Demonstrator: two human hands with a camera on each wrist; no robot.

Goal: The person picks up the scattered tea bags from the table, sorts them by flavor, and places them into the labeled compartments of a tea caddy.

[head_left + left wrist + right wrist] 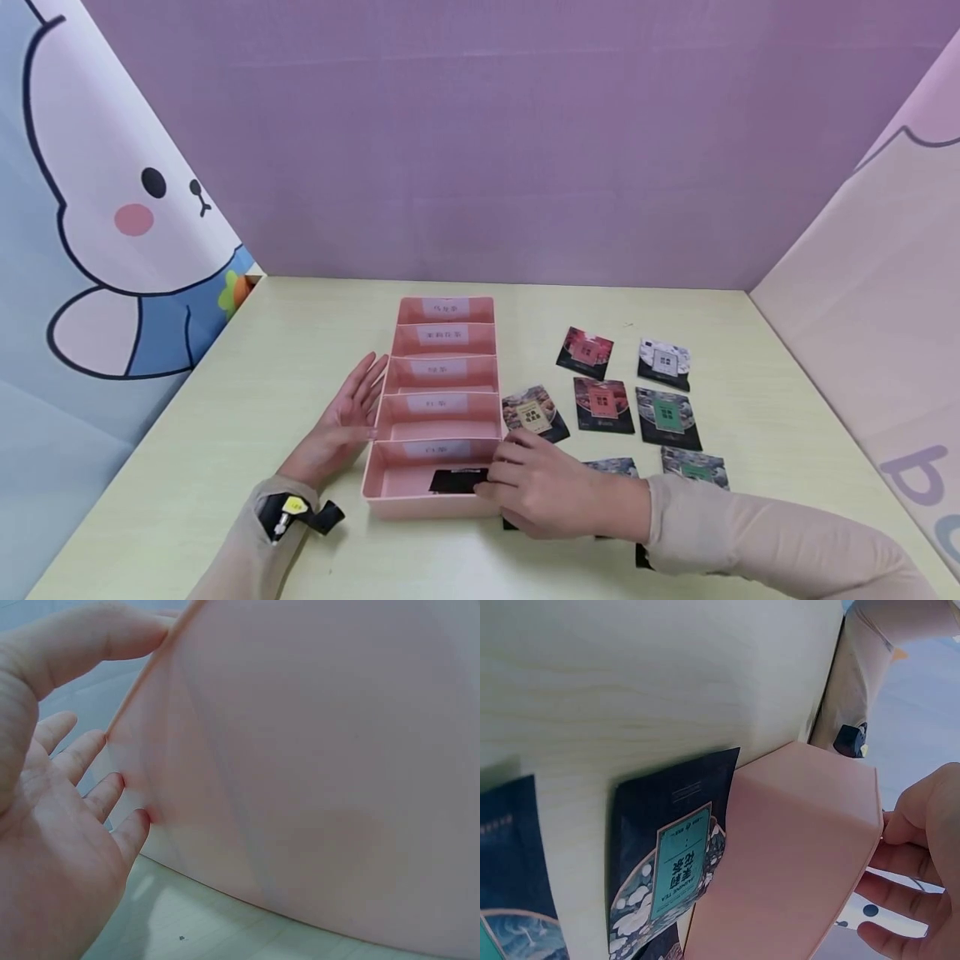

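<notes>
Reaching with the right hand (536, 486) into the near slot (405, 482) of the pink box (427, 508), by a black pack (452, 481); cannot tell if pinching it. Touching the box's left side with the left hand (341, 425), spread wide. To the right, with more packs (603, 406) lying flat.

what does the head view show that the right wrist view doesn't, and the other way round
Only the head view: the left hand, the labels inside the pink box, and the dark packet in its nearest compartment.

Only the right wrist view: the box's long outer wall and the "jasmine tea" label on a packet beside it.

Both: the box, the right hand, the left sleeve and the table.
</notes>
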